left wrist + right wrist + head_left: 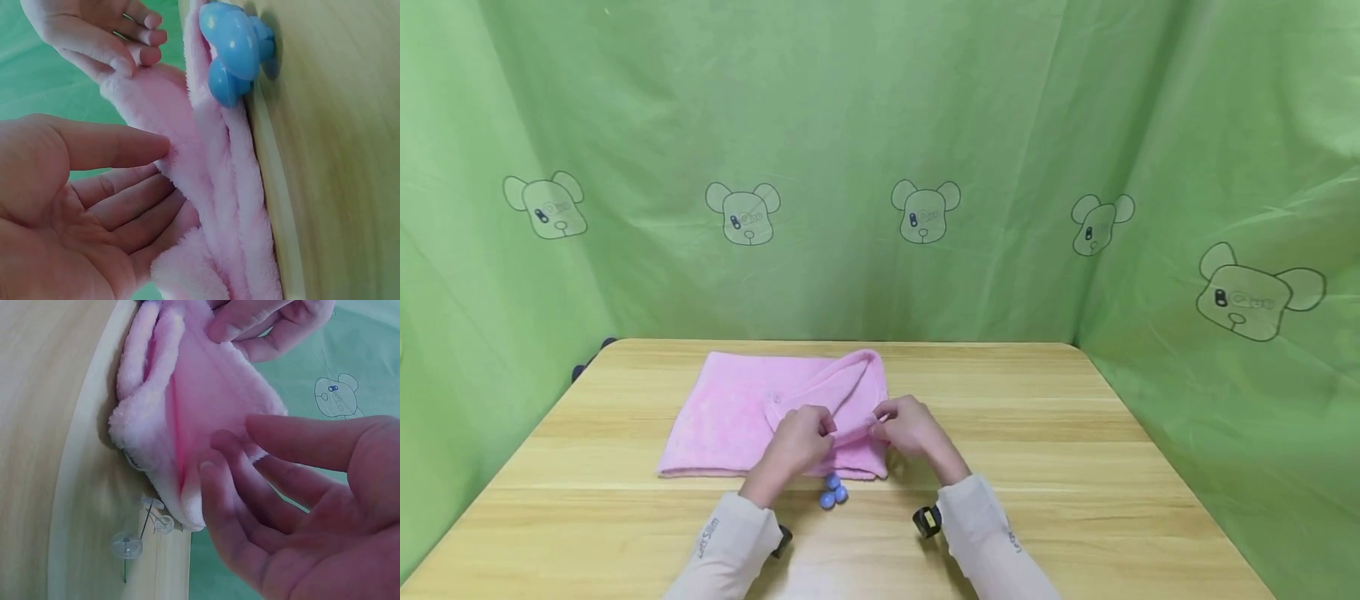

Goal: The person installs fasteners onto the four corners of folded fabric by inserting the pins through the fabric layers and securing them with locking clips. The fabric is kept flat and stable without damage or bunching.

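Note:
A folded fluffy pink cloth (722,417) lies on the table, its right part folded back and lifted between the hands. My left hand (799,437) pinches a lifted edge, with the thumb on one face and the other fingers behind it. At the right end, my right hand (912,427) pinches the cloth's edge between thumb and fingertips. The layers gape between both hands in the right wrist view. Three shiny blue rounded pieces (827,500), mushroom-shaped in the left wrist view, sit at the cloth's front edge. Clear-headed pins (127,545) lie beside the cloth near my right hand.
The wooden table (1037,467) extends to both sides of the cloth. Green curtains (850,108) printed with bear heads hang behind it and at both sides. A dark wrist camera (927,522) sits under the right cuff, another (782,542) by the left.

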### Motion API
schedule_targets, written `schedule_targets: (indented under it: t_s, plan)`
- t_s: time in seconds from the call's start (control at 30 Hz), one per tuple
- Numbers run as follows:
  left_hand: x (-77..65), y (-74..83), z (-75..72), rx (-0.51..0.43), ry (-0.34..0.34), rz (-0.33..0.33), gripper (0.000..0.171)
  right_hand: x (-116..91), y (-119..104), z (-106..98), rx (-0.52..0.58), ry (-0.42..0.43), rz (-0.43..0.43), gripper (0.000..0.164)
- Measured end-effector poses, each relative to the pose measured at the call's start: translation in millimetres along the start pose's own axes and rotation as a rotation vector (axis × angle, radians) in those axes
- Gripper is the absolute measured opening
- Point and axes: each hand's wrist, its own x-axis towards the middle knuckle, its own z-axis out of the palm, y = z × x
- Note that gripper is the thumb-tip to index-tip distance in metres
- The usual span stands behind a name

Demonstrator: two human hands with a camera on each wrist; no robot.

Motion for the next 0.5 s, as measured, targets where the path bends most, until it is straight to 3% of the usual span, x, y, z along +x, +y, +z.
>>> schedule_targets:
  t_s: [0.2,0.5]
  plan:
    - [0.0,7.7,-1.7,-0.060,-0.010,0.009,0.011,1.9,-2.0,1.9,0.019,0.065,-0.018,0.006]
    - [2.2,14.1,5.8,-0.156,0.129,0.064,0.012,3.6,-3.1,3.8,0.091,0.114,-0.031,0.009]
